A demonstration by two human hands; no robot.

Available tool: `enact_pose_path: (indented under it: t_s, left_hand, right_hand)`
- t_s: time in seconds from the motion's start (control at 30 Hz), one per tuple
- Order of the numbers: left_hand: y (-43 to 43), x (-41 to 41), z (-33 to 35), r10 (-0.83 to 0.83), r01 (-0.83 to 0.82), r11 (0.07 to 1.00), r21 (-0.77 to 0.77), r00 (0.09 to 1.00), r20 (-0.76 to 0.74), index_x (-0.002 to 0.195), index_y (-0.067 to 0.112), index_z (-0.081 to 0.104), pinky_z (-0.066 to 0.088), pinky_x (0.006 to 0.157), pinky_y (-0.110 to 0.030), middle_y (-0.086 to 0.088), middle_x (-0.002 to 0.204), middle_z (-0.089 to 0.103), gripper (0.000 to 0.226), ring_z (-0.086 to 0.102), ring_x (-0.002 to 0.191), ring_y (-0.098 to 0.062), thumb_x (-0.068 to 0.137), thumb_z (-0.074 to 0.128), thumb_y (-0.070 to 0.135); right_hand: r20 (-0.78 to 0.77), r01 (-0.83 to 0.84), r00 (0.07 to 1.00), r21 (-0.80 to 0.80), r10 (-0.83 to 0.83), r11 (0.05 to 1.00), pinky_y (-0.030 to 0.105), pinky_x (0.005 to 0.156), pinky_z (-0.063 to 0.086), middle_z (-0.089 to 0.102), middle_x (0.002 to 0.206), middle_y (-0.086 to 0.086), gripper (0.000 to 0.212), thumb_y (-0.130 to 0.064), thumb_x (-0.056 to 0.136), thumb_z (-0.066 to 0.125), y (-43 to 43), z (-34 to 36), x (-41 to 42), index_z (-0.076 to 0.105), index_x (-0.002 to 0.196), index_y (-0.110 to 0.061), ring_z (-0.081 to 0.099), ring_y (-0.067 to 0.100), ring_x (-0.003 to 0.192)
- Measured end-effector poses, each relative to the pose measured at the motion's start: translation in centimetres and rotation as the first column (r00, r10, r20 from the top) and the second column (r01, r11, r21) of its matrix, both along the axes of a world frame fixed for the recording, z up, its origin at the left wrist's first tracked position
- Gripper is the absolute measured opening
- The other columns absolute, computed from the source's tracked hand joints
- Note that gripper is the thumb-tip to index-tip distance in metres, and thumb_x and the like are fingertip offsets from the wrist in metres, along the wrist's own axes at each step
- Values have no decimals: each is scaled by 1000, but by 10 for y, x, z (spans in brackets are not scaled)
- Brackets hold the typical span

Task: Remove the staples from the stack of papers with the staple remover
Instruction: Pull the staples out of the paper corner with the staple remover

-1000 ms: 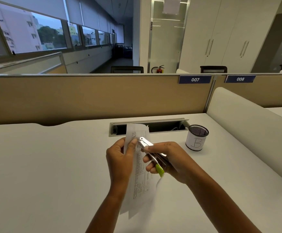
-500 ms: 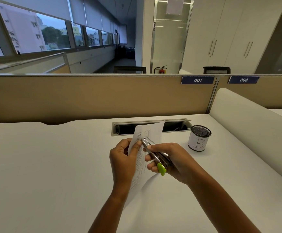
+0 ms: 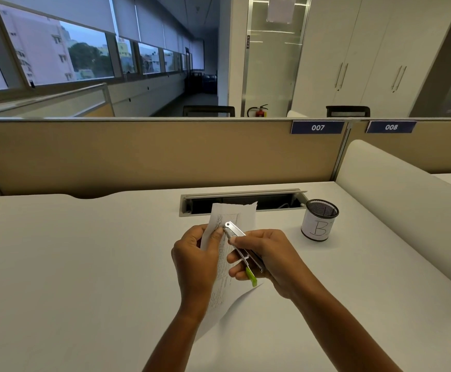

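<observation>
White desk top (image 3: 71,264) fills the lower half of the view, and both forearms reach up over it from six o'clock. Just left of centre, the left hand (image 3: 194,260) holds the stack of papers (image 3: 241,216) off the desk. Its fingers curl behind the sheets and its thumb presses on the printed front near the top left corner. The sheets hang down towards six o'clock, with the lower edge close to the desk; whether it touches cannot be told.

At the thumb tip sits the silver nose of the staple remover (image 3: 236,233), laid against the upper part of the page. Its body runs down towards five o'clock and ends in a green tail. The right hand (image 3: 268,257) grips it, fingers wrapped round the body and forefinger stretched along the top.

At twelve o'clock from the hands, behind the papers, a recessed cable slot (image 3: 278,201) lies open in the desk, its inside too dark to read. At two o'clock stands a black mesh cup (image 3: 318,224) wrapped in white paper marked "B"; its contents cannot be made out.
</observation>
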State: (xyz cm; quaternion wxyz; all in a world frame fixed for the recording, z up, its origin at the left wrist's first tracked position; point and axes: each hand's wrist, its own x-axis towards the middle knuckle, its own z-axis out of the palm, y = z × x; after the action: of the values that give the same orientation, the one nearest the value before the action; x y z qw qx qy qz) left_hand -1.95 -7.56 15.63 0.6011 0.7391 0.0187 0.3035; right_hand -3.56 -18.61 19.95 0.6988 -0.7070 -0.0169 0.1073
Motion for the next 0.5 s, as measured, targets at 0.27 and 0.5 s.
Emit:
enact_pose_path:
  t_s: [0.27, 0.5]
  left_hand:
    - [-4, -4, -1, 46, -48, 998, 46, 998, 45, 87, 0, 65, 42, 55, -13, 3, 83, 59, 19, 57, 64, -11, 77, 63, 16]
    - [3, -1, 0, -28, 28, 1000, -3, 999, -31, 85, 12, 63, 45, 54, -17, 3, 84, 62, 11, 59, 62, -14, 79, 61, 20]
  right_hand:
    - [62, 61, 996, -54, -58, 997, 18, 42, 53, 64, 54, 1, 17, -12, 88, 53, 6, -5, -3, 61, 73, -13, 61, 11, 38]
    - [-14, -29, 999, 17, 29, 999, 20, 45, 53, 67, 55, 1, 14, -12, 88, 54, -2, 0, 1, 64, 81, -5, 62, 14, 41]
